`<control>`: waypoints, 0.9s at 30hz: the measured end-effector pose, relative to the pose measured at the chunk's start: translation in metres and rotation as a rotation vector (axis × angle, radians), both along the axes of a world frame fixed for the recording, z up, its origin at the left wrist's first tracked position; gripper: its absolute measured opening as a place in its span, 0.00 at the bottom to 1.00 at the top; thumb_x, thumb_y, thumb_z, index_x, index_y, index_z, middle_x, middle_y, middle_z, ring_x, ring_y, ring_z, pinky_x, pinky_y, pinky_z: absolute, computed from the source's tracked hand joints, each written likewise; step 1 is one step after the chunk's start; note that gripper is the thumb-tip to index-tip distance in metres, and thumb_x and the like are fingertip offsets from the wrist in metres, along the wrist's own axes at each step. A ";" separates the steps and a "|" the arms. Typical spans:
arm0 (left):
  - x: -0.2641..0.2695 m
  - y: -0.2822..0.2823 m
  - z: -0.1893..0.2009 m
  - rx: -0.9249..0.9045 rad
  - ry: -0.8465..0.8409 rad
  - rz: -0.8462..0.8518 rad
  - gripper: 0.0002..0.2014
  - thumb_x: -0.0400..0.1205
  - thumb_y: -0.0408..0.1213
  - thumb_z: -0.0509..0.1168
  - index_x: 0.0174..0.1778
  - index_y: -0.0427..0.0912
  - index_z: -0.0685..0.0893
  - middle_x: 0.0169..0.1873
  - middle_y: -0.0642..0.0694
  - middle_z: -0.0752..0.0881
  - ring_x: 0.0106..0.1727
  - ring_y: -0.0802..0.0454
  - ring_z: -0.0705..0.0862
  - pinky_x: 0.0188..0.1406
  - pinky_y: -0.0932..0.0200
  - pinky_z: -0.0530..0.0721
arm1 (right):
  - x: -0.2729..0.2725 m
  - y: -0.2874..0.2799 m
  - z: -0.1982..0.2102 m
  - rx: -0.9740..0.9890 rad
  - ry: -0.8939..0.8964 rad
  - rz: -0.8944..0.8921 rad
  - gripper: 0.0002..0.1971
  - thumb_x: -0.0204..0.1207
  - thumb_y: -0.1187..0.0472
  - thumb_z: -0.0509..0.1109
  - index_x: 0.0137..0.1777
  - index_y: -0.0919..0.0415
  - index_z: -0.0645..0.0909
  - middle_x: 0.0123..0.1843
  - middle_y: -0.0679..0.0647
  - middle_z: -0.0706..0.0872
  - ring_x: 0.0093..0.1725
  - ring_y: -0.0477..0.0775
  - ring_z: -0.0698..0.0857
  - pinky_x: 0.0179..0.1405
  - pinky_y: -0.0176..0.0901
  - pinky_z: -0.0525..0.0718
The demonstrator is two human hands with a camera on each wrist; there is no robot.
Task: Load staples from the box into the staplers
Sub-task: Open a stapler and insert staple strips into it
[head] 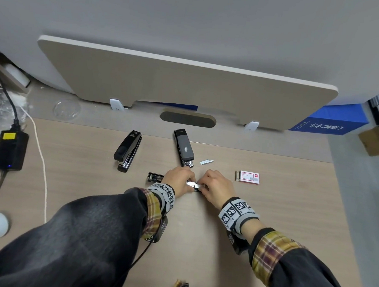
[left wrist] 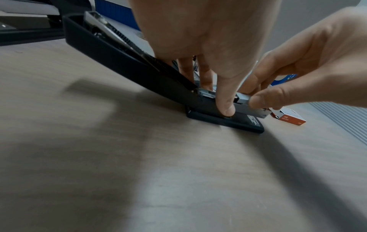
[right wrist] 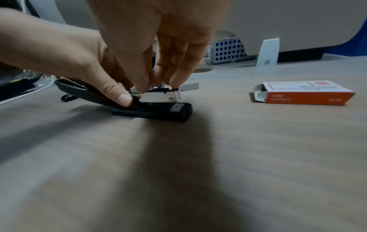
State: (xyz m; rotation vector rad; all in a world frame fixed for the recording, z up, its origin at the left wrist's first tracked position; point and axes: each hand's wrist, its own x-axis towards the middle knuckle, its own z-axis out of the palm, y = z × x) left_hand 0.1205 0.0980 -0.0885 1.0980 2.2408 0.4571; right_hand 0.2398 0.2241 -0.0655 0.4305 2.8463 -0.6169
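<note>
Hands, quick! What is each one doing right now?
Left hand: fingers curled round the open stapler, steadying it.
Right hand: pinching a staple strip at the stapler's metal channel.

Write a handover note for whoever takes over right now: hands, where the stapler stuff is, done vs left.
Left hand: holds the opened stapler down on the desk, thumb on its hinge end, lid flipped back.
Right hand: pinches a staple strip at the stapler's metal channel; not visibly seated yet.
Staple box: right of the hands, end flap open.
Loose strip: on the desk just beyond the hands.
Two closed staplers lie further back, left stapler and middle stapler; whether loaded cannot be told.
Left: seat the strip, close the lid, check the other two.
</note>
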 end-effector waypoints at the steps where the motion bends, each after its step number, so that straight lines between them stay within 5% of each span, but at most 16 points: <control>1: 0.000 0.000 0.000 -0.003 0.002 -0.002 0.13 0.72 0.43 0.75 0.52 0.49 0.86 0.54 0.50 0.83 0.61 0.47 0.78 0.60 0.51 0.76 | -0.001 -0.002 -0.001 -0.003 -0.004 -0.002 0.09 0.77 0.55 0.67 0.54 0.50 0.85 0.52 0.49 0.81 0.58 0.53 0.77 0.46 0.48 0.81; 7: -0.002 -0.001 0.000 -0.008 0.014 -0.010 0.17 0.71 0.43 0.75 0.54 0.48 0.83 0.54 0.50 0.84 0.60 0.47 0.80 0.59 0.51 0.78 | -0.006 -0.008 -0.003 0.004 0.002 -0.023 0.07 0.76 0.56 0.68 0.52 0.52 0.85 0.53 0.51 0.82 0.58 0.55 0.78 0.46 0.50 0.81; 17: -0.002 -0.002 0.000 -0.002 0.041 -0.037 0.14 0.73 0.43 0.74 0.53 0.48 0.83 0.54 0.49 0.84 0.60 0.46 0.80 0.58 0.49 0.78 | 0.010 -0.013 -0.004 0.077 0.154 -0.061 0.10 0.68 0.56 0.60 0.42 0.53 0.84 0.47 0.49 0.80 0.47 0.55 0.79 0.26 0.40 0.70; 27: -0.003 -0.002 0.001 -0.010 0.050 -0.057 0.12 0.73 0.44 0.73 0.51 0.49 0.83 0.53 0.50 0.83 0.58 0.46 0.80 0.56 0.50 0.78 | 0.012 -0.012 -0.005 0.085 0.130 -0.075 0.10 0.69 0.56 0.60 0.44 0.52 0.83 0.47 0.48 0.80 0.47 0.54 0.79 0.28 0.39 0.70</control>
